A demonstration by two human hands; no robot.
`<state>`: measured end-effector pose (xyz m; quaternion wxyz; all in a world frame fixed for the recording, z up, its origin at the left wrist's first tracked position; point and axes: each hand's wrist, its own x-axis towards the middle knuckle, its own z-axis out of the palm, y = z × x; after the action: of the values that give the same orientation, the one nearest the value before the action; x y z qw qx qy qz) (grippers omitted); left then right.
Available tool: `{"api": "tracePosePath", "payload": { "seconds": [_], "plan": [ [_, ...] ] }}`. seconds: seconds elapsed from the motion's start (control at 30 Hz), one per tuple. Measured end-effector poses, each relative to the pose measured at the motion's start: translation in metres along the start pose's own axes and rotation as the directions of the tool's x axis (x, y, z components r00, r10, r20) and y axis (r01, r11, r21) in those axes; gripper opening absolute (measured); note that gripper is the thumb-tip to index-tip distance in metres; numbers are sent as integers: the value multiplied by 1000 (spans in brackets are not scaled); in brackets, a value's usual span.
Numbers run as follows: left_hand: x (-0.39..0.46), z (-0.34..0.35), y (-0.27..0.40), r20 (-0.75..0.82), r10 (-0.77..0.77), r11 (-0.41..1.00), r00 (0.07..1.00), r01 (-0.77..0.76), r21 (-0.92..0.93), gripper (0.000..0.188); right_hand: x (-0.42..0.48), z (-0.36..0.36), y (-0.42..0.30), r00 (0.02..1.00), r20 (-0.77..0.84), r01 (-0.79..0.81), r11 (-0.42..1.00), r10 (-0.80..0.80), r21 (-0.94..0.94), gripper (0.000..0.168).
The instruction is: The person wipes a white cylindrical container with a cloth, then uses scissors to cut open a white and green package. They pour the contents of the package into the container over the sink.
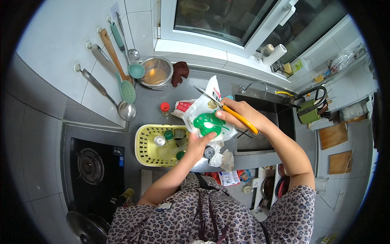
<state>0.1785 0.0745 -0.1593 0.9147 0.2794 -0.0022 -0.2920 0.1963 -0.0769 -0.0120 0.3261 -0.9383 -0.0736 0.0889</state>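
My left hand (197, 147) grips the lower edge of a white plastic bag (189, 118) with a green printed patch and writing. The bag is tilted above the counter. In my right hand (245, 111) is a yellow-handled cutting tool (239, 118), seemingly scissors, with its metal blade pointing to the far left across the bag's upper part. My right thumb rests on the bag's right side. Below the bag stands a yellow plastic basket (140, 146) holding several jars. A red-lidded spice jar (164, 109) and a red-and-white packet (182, 107) lie beyond the basket.
A steel bowl covered in plastic wrap (156, 72) and a dark brown cloth (179, 73) sit at the back. The black sink (286, 122) is on the right, the gas hob (97, 164) on the left. Ladles (126, 110) hang on the left wall. Crumpled wrappers (227, 160) lie near the front edge.
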Motion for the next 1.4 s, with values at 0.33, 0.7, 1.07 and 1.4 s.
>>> {"api": "tracePosePath", "payload": {
  "seconds": [0.33,0.7,1.07,1.4],
  "plan": [
    [-10,-21,-11,-42,-59,997,997,57,-46,55,12,43,70,879,221,-460,628,423,627,54],
    [-20,-13,9,305,-187,939,934,261,-222,70,62,191,193,746,-119,-664,746,655,-58,44],
    [-19,-13,18,663,-480,459,575,808,-369,59,-31,85,70,962,-7,51,155,-272,987,95],
    [-21,2,9,141,-189,951,972,145,274,64,-100,78,66,814,-331,124,414,477,902,17]
  ]
}}
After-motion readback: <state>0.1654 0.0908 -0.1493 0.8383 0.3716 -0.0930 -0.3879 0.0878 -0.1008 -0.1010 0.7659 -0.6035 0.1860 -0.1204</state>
